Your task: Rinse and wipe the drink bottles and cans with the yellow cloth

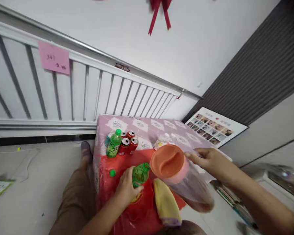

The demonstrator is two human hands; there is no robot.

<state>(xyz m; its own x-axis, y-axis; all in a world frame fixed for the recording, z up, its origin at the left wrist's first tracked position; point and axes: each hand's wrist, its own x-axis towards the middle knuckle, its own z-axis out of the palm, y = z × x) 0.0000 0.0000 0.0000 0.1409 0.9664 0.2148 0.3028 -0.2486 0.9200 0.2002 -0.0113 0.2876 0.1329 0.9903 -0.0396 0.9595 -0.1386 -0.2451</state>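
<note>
My left hand (127, 186) is wrapped round an uncapped green bottle (139, 175), its mouth pointing up and to the right. My right hand (207, 161) grips a clear pitcher (192, 191) with an orange lid (167, 161). The pitcher is tilted, lid towards the bottle, with some dark liquid low inside it. Below the bottle, a red scalloped tray (143, 209) rests on the red cloth. A folded yellow cloth (167, 202) lies beside it. Left of the bottle is a loose green cap (112, 173).
A capped green bottle (114, 143) and several red cans (124, 146) stand at the table's back left. Behind the pitcher is a patterned container (161, 141). White railing (117, 94) runs behind the table (149, 125); a photo board (213, 127) leans at right.
</note>
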